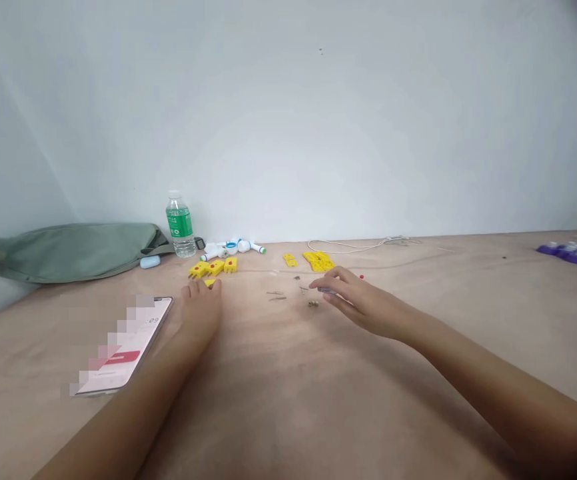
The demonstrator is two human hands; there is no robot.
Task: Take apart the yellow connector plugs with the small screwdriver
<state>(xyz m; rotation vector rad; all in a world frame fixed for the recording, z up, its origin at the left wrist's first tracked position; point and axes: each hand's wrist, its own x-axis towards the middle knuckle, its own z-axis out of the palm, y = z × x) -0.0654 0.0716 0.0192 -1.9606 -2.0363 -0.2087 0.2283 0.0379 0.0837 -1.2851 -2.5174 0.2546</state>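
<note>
Yellow plug (209, 284) sits under the fingertips of L hand (201, 305), just nearside of the plug row (214, 268); can't tell if pinched or only touched. R hand (354, 299) seems to pinch a slim bit (325, 290), too small to ID, nr brass bits (313, 304) & metal pins (277, 299). Best: fingertips only, R hand high, so loose pcs don't scatter.
</note>
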